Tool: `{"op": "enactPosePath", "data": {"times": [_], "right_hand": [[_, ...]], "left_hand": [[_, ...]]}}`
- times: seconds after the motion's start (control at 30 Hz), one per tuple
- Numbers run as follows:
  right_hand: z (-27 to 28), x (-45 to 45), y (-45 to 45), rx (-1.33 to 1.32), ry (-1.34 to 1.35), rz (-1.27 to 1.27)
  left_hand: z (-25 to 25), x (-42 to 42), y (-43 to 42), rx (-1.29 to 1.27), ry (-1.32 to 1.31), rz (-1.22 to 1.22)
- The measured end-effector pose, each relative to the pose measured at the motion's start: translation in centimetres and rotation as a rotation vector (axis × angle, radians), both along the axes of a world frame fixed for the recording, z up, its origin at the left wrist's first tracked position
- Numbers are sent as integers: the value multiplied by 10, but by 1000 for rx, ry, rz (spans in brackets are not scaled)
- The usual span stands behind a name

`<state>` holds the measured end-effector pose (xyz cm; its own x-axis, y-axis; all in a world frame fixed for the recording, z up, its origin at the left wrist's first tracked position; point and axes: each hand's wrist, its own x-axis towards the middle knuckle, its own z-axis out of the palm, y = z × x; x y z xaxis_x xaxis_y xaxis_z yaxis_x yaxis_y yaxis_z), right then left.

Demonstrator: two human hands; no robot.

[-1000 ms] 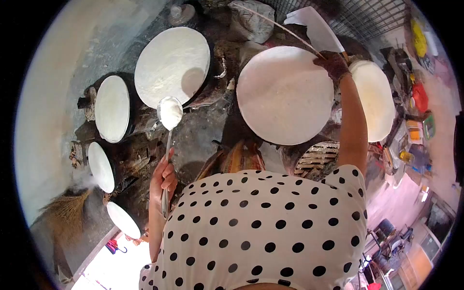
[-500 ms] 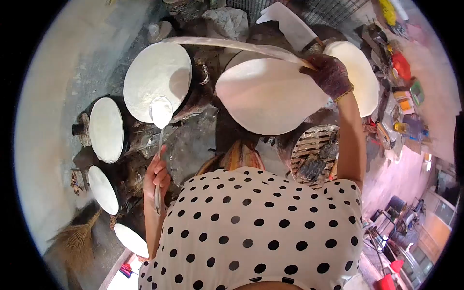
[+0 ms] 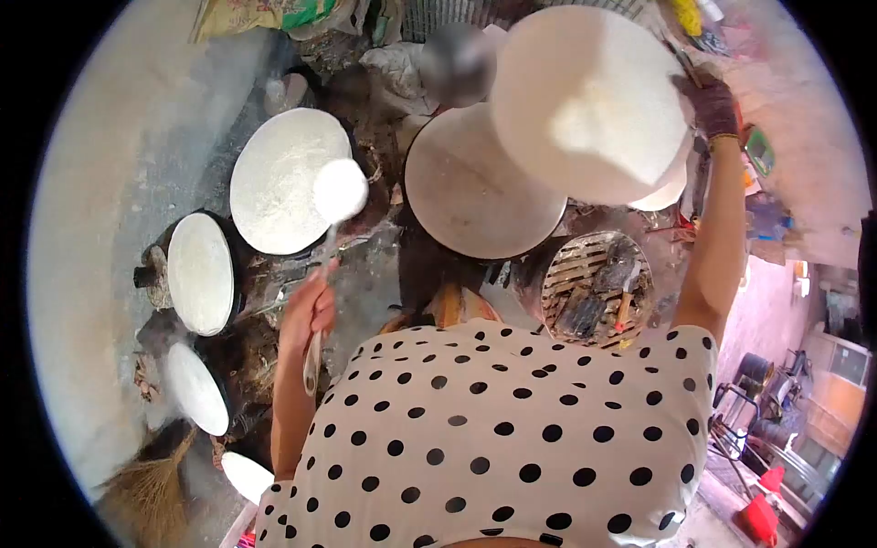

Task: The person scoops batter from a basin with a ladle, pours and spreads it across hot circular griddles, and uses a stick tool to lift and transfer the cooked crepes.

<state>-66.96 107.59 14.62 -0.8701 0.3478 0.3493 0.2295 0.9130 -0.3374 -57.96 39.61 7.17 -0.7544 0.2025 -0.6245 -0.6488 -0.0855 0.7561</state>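
Note:
My left hand is closed around the handle of a ladle, whose round bowl looks white with batter. That bowl hovers over the right edge of a griddle coated in white batter. My right hand, in a dark knitted glove, grips a stick at the upper right. From there a large, thin, round pancake spreads out to the left, hiding most of the stick. Below it lies a bare griddle, partly covered by the pancake. The edge of another pale sheet shows under the pancake's lower right.
More white-coated griddles curve down the left: one, a smaller-looking one and another. A slatted round grate with dark lumps and a red-tipped tool lies before me. A straw broom stands lower left.
The pancake and my right hand have moved up and right, uncovering the middle griddle. The ladle has shifted slightly right and up, still in my left hand. The view has shifted a little.

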Motion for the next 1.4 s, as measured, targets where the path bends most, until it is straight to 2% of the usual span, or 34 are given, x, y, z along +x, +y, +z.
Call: {"op": "enactPosePath", "data": {"times": [0.03,0.1,0.13,0.17,0.2,0.27,0.33,0.37,0.5,0.57,0.63,0.77,0.83,0.87,0.9,0.93,0.97,1.03,1.07,1.13,1.2,1.23,1.3,1.33,1.37,1.4], "right_hand": [[4,2,28,8,85,-7],[46,32,24,-226,23,-125],[68,43,3,114,1,-243],[58,55,19,119,3,-263],[36,71,39,9,108,-91],[9,92,59,96,23,123],[-24,110,13,336,4,118],[-56,106,-35,383,184,78],[-192,120,-40,252,105,-58],[-219,115,-51,329,-303,-177],[-251,108,-50,246,-310,-189],[-252,86,-66,133,-312,-236],[-251,78,-70,87,-387,-252],[-262,77,-74,35,-297,-275],[-249,76,-88,-14,-208,-294],[-235,81,-104,-210,-178,-351],[-230,90,-116,-202,-176,-344],[-228,105,-141,-448,17,-250],[-274,125,-137,-569,29,-177],[-274,174,-164,-584,-37,-194],[-174,235,-223,-601,-186,-425],[-149,253,-243,-724,-247,-571],[-122,281,-280,-1199,-102,-682],[-127,296,-293,-1198,-94,-705],[-138,309,-304,-944,60,-574],[-144,318,-312,-817,127,-518]], "left_hand": [[-8,-5,4,82,-134,-51],[-14,-5,18,157,-189,-42],[-16,-4,25,224,-255,-27],[-20,-3,29,226,-254,-48],[-22,-2,33,323,-279,-43],[-19,-4,46,429,-296,-57],[-16,-9,57,423,-308,-62],[-16,-10,62,407,-329,-47],[-15,-16,73,408,-313,-66],[-14,-17,77,371,-318,-16],[-11,-21,80,410,-378,19],[-15,-30,77,502,-407,-9],[-9,-38,82,466,-381,-46],[-9,-43,83,457,-406,-30],[-5,-48,87,450,-432,-10],[5,-55,92,403,-385,-90],[14,-64,94,412,-382,-84],[34,-83,92,268,-174,-373],[58,-88,97,63,0,-541],[89,-90,110,-284,317,-773],[89,-98,131,-239,409,-927],[64,-109,145,-206,337,-962],[25,-124,181,-108,228,-1004],[4,-129,201,-73,127,-993],[-27,-134,217,-28,119,-1012],[-52,-134,231,17,106,-1032]]}}
